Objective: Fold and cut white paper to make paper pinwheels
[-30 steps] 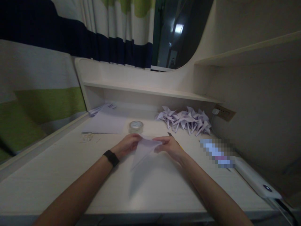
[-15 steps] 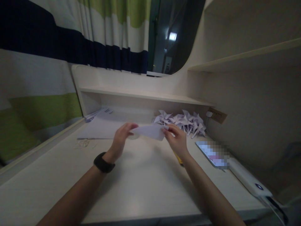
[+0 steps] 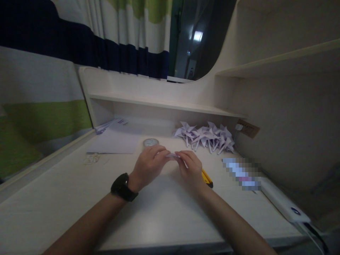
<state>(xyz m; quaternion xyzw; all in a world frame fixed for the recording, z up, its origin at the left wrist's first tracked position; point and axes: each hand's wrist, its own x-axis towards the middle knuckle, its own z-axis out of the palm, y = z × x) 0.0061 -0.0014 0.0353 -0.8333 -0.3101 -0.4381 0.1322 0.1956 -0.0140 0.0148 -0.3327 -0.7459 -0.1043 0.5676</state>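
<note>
Both hands pinching folded white paper over the table.

Left hand (image 3: 148,163) and right hand (image 3: 190,166) meet at table (image 3: 164,212) centre, fingers (image 3: 162,153) closed narrow on a small folded paper (image 3: 174,155), mostly hidden between them, low above the surface. Black watch (image 3: 122,187) on left wrist. Yellow cutter (image 3: 207,178) just beside right hand. Tape roll (image 3: 151,142) just behind left hand. Pile of folded paper shapes (image 3: 205,136) at the back right, flat sheets (image 3: 114,143) back left. White power strip (image 3: 281,203) along the right edge.
</note>
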